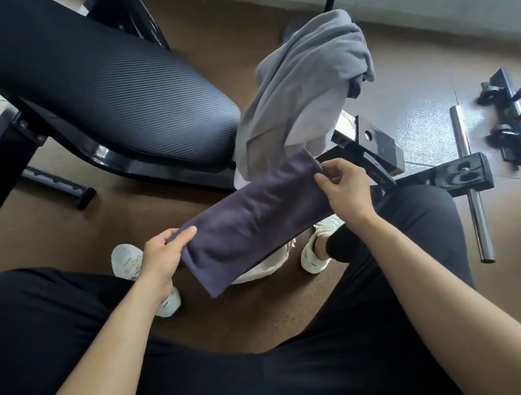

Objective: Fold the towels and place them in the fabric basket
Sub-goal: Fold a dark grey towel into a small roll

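Note:
A dark purple towel, folded into a long strip, is stretched between my hands above my knees. My left hand grips its near left end, thumb on top. The far right corner is pinched by my right hand. A light grey towel hangs in a loose heap over the end of the weight bench, with a bit of purple cloth showing under its right side. Something pale and fabric-like lies on the floor between my shoes, mostly hidden by the purple towel; I cannot tell whether it is the basket.
The black padded bench slants from top left to centre. Its metal frame, a chrome bar and loose black brackets lie on the floor at right. My legs in black trousers and white shoes fill the foreground.

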`<state>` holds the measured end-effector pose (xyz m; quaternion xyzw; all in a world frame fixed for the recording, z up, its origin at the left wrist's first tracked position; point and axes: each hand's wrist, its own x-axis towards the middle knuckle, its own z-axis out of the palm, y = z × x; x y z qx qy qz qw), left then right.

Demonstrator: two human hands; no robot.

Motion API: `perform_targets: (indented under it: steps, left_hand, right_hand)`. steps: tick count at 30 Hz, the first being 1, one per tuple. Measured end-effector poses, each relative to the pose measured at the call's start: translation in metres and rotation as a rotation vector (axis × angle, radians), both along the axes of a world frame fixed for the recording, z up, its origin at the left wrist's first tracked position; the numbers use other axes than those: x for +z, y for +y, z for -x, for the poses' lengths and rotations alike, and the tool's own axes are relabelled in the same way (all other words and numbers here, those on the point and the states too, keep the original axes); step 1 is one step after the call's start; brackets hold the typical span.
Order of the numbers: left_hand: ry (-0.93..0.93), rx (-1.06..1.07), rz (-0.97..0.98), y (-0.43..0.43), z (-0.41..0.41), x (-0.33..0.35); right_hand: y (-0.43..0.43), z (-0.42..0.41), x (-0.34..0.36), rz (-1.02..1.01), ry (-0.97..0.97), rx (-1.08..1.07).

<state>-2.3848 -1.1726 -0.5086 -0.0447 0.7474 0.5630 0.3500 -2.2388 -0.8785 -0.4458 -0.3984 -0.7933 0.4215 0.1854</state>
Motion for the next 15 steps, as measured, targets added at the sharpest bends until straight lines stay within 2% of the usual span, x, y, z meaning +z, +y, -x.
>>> perform_targets:
  steps: [3,6,8,10,15]
  left_hand:
    - [-0.051,0.078,-0.035,-0.001,0.003,0.004]
    - [-0.081,0.014,-0.080,-0.003,0.005,0.008]
    - [-0.057,-0.017,-0.123,-0.004,0.003,0.011]
    - [0.045,-0.045,-0.145,-0.004,0.001,0.014]
    - [0.357,-0.149,-0.136,-0.002,-0.004,0.022]
  right_hand:
    - [-0.003,-0.001,-0.004,0.015,-0.051,-0.007]
    - [-0.007,-0.003,-0.004,0.027,-0.069,0.022]
    - [-0.011,-0.005,-0.005,0.045,-0.033,0.116]
    - [-0.016,-0.007,-0.008,0.036,-0.003,0.247]
    - [-0.029,-0.006,-0.011,-0.076,-0.105,0.431]
